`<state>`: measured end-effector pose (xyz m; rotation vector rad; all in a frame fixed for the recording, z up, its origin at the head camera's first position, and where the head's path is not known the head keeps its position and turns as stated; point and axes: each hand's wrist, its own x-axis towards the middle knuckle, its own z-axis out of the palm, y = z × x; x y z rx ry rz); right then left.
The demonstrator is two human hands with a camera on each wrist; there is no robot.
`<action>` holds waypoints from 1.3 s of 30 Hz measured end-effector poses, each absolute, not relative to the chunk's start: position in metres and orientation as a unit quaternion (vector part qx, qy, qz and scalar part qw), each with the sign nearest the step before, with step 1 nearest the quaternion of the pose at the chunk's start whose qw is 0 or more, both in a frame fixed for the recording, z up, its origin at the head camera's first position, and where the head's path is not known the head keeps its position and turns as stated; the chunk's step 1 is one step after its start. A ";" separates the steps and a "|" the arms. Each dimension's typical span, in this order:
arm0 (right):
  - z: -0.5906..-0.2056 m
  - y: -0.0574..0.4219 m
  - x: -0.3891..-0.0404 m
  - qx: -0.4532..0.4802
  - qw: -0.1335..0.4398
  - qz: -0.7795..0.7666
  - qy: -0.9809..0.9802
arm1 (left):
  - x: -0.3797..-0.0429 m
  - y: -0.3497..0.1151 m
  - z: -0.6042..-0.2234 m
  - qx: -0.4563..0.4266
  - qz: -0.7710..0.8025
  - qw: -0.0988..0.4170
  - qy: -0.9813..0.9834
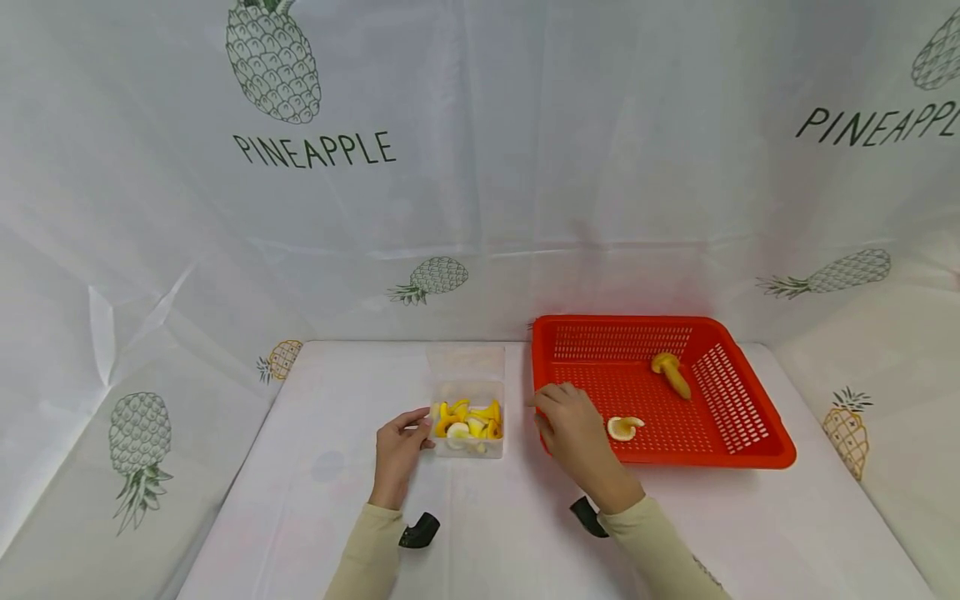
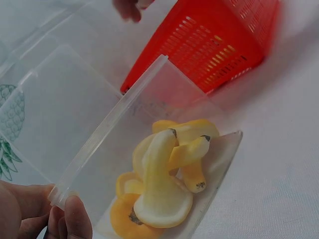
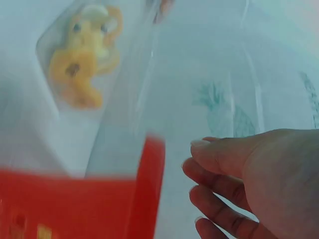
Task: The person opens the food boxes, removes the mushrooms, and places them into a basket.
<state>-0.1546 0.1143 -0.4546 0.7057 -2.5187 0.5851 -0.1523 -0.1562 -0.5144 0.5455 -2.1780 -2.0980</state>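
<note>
Just below the centre of the head view, the left hand (image 1: 397, 457) pinches a corner of a clear box (image 1: 491, 451) holding yellow mushrooms (image 1: 474, 421). To its right, the right hand (image 1: 581, 442), fingers loosely bent and empty, overlaps the left edge of a red basket (image 1: 675, 459), where two more mushrooms (image 1: 677, 379) lie.

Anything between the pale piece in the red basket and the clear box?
Yes: the left wall of the red basket, with the right hand over it in the head view, separates the pale piece from the clear box. The box's lid is folded back, so likely no obstacle.
</note>
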 end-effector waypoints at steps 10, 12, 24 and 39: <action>-0.459 0.073 -0.164 0.310 0.172 0.191 -0.915 | -0.152 -0.156 -0.515 0.178 -0.682 0.038 -0.709; -0.460 0.069 -0.166 0.321 0.167 0.180 -0.915 | -0.152 -0.157 -0.515 0.176 -0.683 0.039 -0.708; -0.466 0.052 -0.174 0.323 0.093 0.121 -0.934 | -0.152 -0.156 -0.516 0.170 -0.682 0.045 -0.709; -0.463 0.040 -0.185 0.310 0.017 0.102 -0.945 | -0.151 -0.157 -0.514 0.172 -0.679 0.040 -0.712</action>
